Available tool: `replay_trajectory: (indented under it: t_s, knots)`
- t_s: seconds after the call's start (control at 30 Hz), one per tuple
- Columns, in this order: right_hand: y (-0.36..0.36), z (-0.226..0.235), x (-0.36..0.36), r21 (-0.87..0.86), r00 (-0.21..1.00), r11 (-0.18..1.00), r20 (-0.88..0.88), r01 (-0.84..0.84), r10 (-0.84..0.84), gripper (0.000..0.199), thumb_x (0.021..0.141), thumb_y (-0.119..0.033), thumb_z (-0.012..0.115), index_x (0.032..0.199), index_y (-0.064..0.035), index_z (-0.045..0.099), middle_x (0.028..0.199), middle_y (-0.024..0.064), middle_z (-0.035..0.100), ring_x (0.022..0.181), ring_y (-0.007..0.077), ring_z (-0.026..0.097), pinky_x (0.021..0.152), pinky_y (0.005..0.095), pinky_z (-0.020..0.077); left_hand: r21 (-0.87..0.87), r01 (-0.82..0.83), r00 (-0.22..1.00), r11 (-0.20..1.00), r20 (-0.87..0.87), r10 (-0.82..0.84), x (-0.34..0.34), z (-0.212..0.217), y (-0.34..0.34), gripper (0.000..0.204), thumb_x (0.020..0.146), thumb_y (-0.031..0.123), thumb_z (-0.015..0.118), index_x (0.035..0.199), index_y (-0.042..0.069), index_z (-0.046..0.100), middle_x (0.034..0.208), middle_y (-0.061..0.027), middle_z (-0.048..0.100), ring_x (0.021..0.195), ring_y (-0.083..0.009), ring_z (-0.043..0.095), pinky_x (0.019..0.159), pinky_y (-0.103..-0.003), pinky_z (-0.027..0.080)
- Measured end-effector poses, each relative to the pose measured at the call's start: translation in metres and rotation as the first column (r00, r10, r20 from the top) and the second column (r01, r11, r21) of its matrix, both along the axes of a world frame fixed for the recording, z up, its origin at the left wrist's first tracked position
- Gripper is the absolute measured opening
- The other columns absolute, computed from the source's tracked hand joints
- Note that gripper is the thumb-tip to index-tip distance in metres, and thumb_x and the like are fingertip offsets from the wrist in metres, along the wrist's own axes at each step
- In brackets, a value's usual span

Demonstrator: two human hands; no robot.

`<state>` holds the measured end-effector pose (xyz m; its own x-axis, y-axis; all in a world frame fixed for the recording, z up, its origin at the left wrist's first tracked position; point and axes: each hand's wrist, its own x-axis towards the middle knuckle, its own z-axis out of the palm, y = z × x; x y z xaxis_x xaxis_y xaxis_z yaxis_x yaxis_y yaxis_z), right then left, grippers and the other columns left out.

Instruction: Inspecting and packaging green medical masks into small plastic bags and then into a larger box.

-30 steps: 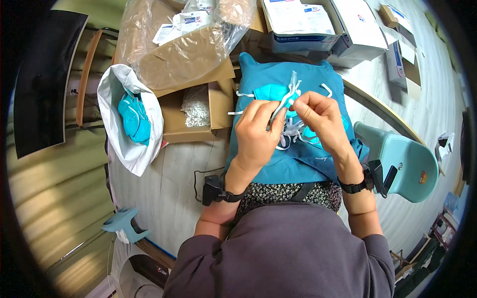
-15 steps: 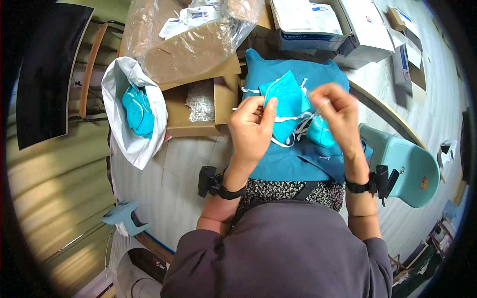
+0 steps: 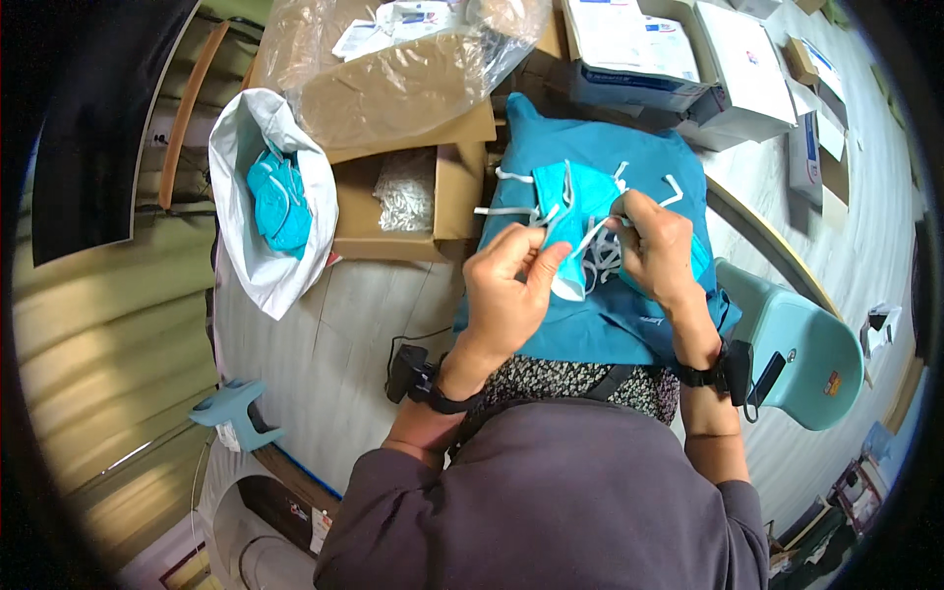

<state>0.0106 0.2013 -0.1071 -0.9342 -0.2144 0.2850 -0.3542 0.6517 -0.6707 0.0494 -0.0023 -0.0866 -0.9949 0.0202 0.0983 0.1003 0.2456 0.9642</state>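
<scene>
Beneath our hands lies a broad teal fabric sheet [image 3: 629,315], spread over the lap and the edge of the pale surface [image 3: 334,324]. To its left stands an open brown cardboard box [image 3: 447,197] holding a clear bag of small parts, and beyond it a white plastic bag [image 3: 258,246] with more teal masks inside. We hold a teal folded face mask with white straps [image 3: 575,202] above the sheet — our left hand [image 3: 506,295] pinches its lower edge between thumb and fingers, while our right hand [image 3: 654,246] appears to pinch one white strap, fingers pressed together, though the grip is partly hidden.
</scene>
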Motion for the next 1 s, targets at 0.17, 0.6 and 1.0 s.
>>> replay_trajectory:
  t_s: [0.17,0.6,1.0]
  knots:
    - [-0.002,-0.041,-0.014,0.100,0.990,0.988,-0.092,0.116,-0.106,0.020,0.076,-0.001,0.070,0.087,-0.0092,0.055,0.075,0.0128,0.061,0.065,0.0325,0.063,0.055,0.0421,0.0460,-0.098,-0.043,0.998,0.994,-0.058,0.037,0.011,0.017,-0.015,0.011,0.085,0.000,0.075,0.084,-0.004,0.064,0.071,-0.0043,0.057,0.063,-0.0076,0.053,0.054,-0.025,0.042]
    - [0.058,-0.017,-0.019,-0.685,0.858,0.600,0.514,0.414,-0.006,0.018,0.104,-0.025,0.055,0.095,-0.0099,0.059,0.071,-0.0074,0.046,0.053,-0.0015,0.030,0.046,0.0185,0.0196,0.481,-0.688,0.724,0.543,0.410,0.554,-0.025,-0.036,-0.245,0.018,0.097,0.015,0.064,0.084,0.012,0.052,0.072,0.0030,0.051,0.062,-0.0061,0.053,0.048,-0.019,0.041]
    - [0.054,0.017,-0.009,-0.790,0.839,0.410,0.535,0.456,0.098,0.019,0.101,-0.029,0.057,0.099,-0.0104,0.059,0.069,-0.0073,0.043,0.052,0.0001,0.030,0.043,0.0187,0.0167,-0.178,0.020,0.999,0.984,-0.032,-0.026,-0.066,-0.035,-0.057,0.013,0.087,0.010,0.073,0.098,0.005,0.072,0.089,-0.0051,0.070,0.073,-0.0123,0.063,0.064,-0.028,0.050]
